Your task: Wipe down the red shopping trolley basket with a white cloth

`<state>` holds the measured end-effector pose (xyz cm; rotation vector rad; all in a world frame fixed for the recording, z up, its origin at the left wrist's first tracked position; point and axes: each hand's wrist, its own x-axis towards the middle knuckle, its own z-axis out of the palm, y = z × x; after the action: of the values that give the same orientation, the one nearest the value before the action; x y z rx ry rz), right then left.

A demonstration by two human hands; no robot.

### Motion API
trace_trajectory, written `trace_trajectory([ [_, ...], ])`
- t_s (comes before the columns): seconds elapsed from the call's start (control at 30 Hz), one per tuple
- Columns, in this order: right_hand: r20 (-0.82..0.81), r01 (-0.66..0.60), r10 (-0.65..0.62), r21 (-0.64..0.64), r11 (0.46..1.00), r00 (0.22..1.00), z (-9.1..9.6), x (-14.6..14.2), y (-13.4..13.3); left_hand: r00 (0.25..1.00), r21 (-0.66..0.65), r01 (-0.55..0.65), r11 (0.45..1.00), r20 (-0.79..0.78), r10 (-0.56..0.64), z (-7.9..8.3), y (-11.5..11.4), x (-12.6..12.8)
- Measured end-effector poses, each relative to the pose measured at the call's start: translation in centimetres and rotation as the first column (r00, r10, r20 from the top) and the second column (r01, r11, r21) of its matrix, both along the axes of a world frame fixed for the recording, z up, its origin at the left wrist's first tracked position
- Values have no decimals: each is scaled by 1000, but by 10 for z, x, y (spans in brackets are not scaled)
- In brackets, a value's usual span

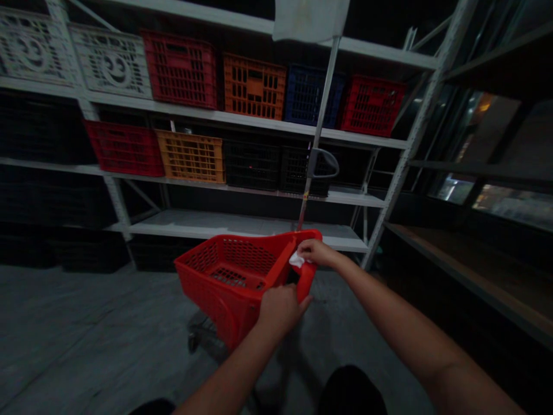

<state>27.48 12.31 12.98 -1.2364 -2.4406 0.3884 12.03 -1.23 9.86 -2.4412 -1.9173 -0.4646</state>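
A red plastic shopping basket [224,271] on wheels stands tilted on the grey floor in front of me. My left hand [279,311] is closed around the basket's near rim. My right hand [315,252] presses a small white cloth [296,260] against the basket's right rim, fingers closed on the cloth. A grey pull handle [322,164] on a metal pole rises from the basket's far end.
White metal shelving [259,121] behind the basket carries red, orange, blue, white and black crates. A wooden shelf [466,265] runs along the right. A pale cloth or sheet [309,20] hangs from the top shelf. Grey floor [86,334] stretches to the left.
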Motion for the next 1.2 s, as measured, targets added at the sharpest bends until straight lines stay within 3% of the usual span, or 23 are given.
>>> trace_trajectory([
  [0.1,115,206,-209,36,978,971,12,1,22,1000,-17,-17,1000,5,17,1,-3,-7],
  [0.2,192,235,-235,21,972,953,24,-2,43,1000,0,-27,1000,-2,27,1,-5,-12],
  [0.37,384,92,-38,-124,988,923,32,-40,41,999,-12,-54,998,-8,54,-1,-4,-17],
  [0.53,512,-78,244,-324,943,824,31,-82,24,999,-13,-45,999,22,45,-4,-5,-24],
  [0.8,579,-32,124,-166,986,806,43,-59,42,998,-28,-55,998,21,55,-1,-9,-42],
  [1.0,476,-268,381,-289,919,793,28,-82,15,998,-56,-45,997,30,47,0,-7,-41],
  [1.07,471,-228,333,-266,937,817,26,-80,17,999,-49,-40,998,25,42,-1,-6,-41],
  [1.2,502,-22,81,-121,992,861,30,-54,42,999,-50,-53,997,11,54,-1,-7,-40],
])
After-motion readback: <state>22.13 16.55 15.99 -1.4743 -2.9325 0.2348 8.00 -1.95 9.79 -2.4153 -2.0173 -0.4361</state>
